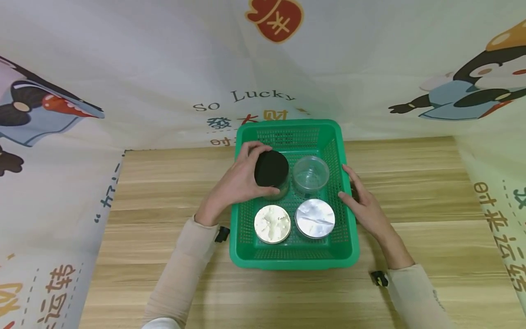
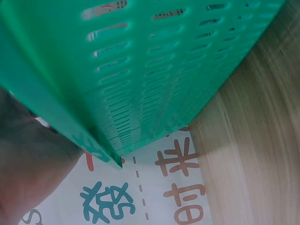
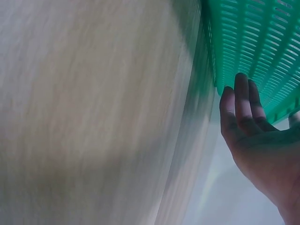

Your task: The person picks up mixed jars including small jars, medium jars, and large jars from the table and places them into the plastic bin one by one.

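A green plastic basket (image 1: 295, 264) stands on the wooden table and holds several round containers. My left hand (image 1: 242, 178) reaches over its left rim and grips a jar with a black lid (image 1: 271, 168), thumb on the near side and fingers on the far side. Part of that hand (image 2: 33, 159) shows beyond the rim in the left wrist view. My right hand (image 1: 367, 208) holds the basket's right rim, with thumb and index finger over it. In the right wrist view, the other fingers (image 3: 242, 101) of this hand lie along the outer side wall.
Beside the jar stands a clear open-topped container (image 1: 311, 174). Nearer me are a gold-topped container (image 1: 272, 224) and a silver-topped one (image 1: 315, 218). A printed white cloth (image 1: 172, 59) hangs behind the table (image 1: 411, 192) and at both sides.
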Action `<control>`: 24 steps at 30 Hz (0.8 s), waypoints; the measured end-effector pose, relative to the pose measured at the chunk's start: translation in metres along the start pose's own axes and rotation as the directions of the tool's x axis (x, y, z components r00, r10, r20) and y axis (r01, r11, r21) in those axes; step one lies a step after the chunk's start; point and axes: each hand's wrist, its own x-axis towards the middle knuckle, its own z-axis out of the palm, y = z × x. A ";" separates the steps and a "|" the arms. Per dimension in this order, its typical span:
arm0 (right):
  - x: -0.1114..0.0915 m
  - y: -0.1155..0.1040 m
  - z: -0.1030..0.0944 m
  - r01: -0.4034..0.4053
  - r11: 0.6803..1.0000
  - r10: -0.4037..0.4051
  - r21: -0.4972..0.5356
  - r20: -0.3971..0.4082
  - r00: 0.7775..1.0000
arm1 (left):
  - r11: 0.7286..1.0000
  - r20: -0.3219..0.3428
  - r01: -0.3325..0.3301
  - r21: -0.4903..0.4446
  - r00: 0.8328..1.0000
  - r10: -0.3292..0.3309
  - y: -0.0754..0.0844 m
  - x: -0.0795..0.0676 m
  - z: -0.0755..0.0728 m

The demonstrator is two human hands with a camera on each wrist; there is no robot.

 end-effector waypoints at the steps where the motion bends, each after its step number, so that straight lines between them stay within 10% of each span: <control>1: 0.000 0.000 -0.001 0.002 1.000 -0.003 -0.011 -0.002 1.000 | 1.000 0.000 -0.012 0.003 1.000 0.012 0.000 0.000 0.000; 24: 0.006 -0.003 -0.011 0.220 0.902 -0.261 -0.373 -0.063 0.963 | 0.966 -0.046 -0.036 0.254 0.998 0.049 -0.008 -0.015 -0.007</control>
